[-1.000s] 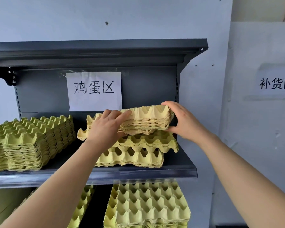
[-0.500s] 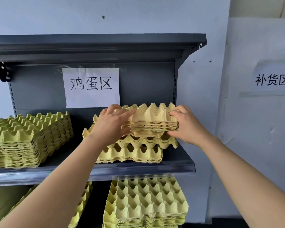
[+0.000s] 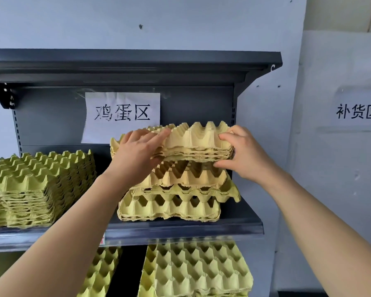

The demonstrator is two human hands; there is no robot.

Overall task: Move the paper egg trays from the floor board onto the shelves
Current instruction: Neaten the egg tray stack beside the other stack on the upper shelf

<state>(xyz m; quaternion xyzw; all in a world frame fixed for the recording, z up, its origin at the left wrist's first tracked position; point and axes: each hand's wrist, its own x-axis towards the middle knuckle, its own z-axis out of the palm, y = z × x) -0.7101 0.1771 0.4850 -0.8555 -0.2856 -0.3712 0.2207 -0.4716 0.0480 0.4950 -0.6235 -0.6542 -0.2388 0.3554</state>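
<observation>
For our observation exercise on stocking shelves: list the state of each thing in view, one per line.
held trays, gripped at both ends, over the right pile.
left hand, grips held trays.
right hand, grips held trays.
right pile, resting unevenly on shelf.
left stack, neat, on shelf.

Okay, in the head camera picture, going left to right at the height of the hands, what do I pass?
Left tray stack → left hand → held trays → right hand → wall sign.
</observation>
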